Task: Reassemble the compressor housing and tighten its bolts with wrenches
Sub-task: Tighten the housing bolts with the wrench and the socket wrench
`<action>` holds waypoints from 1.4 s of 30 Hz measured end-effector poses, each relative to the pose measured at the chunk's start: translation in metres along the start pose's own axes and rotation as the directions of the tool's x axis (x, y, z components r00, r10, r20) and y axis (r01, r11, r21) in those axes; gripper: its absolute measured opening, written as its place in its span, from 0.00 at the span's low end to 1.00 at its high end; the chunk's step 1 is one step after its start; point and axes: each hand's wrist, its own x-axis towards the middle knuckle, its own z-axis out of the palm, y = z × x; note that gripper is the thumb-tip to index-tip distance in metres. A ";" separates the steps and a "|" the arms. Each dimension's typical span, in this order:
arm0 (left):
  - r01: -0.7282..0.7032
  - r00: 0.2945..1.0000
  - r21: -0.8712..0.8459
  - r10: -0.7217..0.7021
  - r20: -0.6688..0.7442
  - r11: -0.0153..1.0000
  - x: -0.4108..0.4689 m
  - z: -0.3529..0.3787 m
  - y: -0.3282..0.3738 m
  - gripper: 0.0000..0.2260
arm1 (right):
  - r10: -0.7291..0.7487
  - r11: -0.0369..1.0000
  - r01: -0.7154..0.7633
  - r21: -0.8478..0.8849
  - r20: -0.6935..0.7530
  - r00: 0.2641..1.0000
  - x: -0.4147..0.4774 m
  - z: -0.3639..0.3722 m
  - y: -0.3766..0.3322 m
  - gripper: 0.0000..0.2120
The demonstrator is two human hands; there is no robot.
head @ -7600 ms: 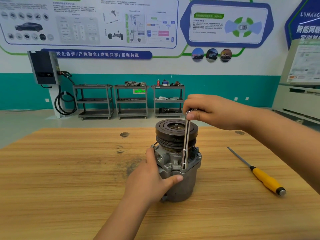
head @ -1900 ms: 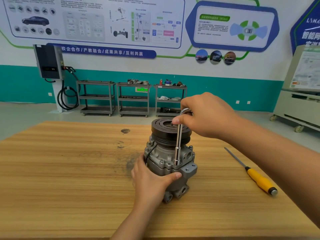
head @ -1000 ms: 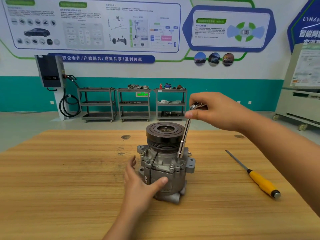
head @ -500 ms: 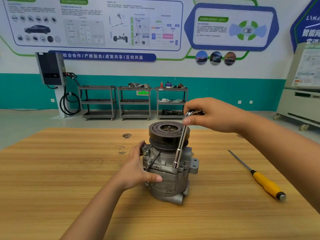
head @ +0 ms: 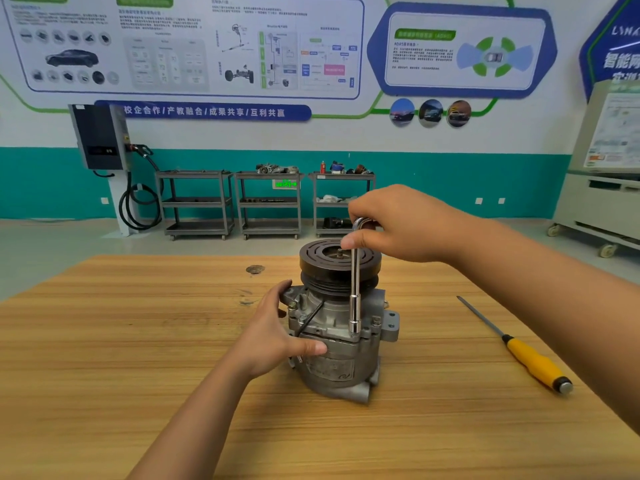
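- Compressor housing [head: 332, 355] is standing upright near the middle of the worktop [head: 138, 341], with the black pulley [head: 322, 258] on top and a mounting ear sticking out at the flange on the right.
- L-shaped socket wrench [head: 355, 299] is standing near vertical against the pulley's front-right side. Its socket end is sitting down on the flange at the housing's front rim, and the socket is hiding the bolt head.
- Right grip [head: 398, 226] is clenching the wrench's bent top end, thumb and forefinger pinching at the bend. The forearm is coming in from the right, above the worktop.
- Left grip [head: 273, 337] is grasping the housing's left side. The thumb is wrapping across the front just under the flange and the fingers are reaching round by the left ear. A black wire is running down the flange just beside the thumb.
- Yellow-handled screwdriver [head: 530, 358] is lying on the worktop right of the housing, well apart from it, with the blade pointing toward the far edge.
- Far edge is running behind the pulley. Wide runs of wood are stretching left of the housing and in front of it. The near edge is falling out of frame.
- Dark knot mark [head: 255, 269] is sitting near the far edge, left of the pulley.
- Beyond the far edge, a floor strip is lying ahead of three grey carts [head: 197, 202] against the teal wall. A charger unit [head: 100, 136] is mounted at left and a wheeled cabinet [head: 602, 209] is standing at right.
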 end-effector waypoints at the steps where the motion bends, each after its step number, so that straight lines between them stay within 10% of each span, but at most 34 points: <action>1: -0.005 1.000 0.009 0.005 -0.020 1.000 -0.001 0.001 0.000 0.58 | 0.029 0.999 -0.029 -0.030 0.003 1.000 -0.001 0.000 -0.001 0.17; 18: 0.093 0.885 0.215 0.018 -0.464 0.972 -0.024 0.050 0.008 0.55 | 0.430 0.816 -0.449 -0.363 -0.138 0.892 -0.014 -0.001 -0.038 0.15; 22: 0.083 0.893 0.211 0.021 -0.449 0.974 -0.024 0.050 0.007 0.54 | 0.286 0.951 -0.291 0.103 0.059 0.956 -0.017 -0.013 -0.026 0.05; 27: 0.052 0.915 0.169 0.021 -0.403 0.984 -0.022 0.045 0.005 0.54 | 0.142 0.711 -0.334 0.618 0.339 0.930 -0.027 -0.025 0.000 0.13; 37: 0.020 0.956 0.103 0.010 -0.292 0.995 -0.016 0.028 -0.004 0.54 | 0.082 0.743 -0.176 0.645 0.174 0.981 -0.018 -0.015 0.023 0.11; 42: -0.002 0.964 0.093 0.027 -0.266 0.996 -0.015 0.024 -0.008 0.53 | -0.028 0.475 -0.197 0.858 0.238 0.971 -0.015 -0.003 0.033 0.17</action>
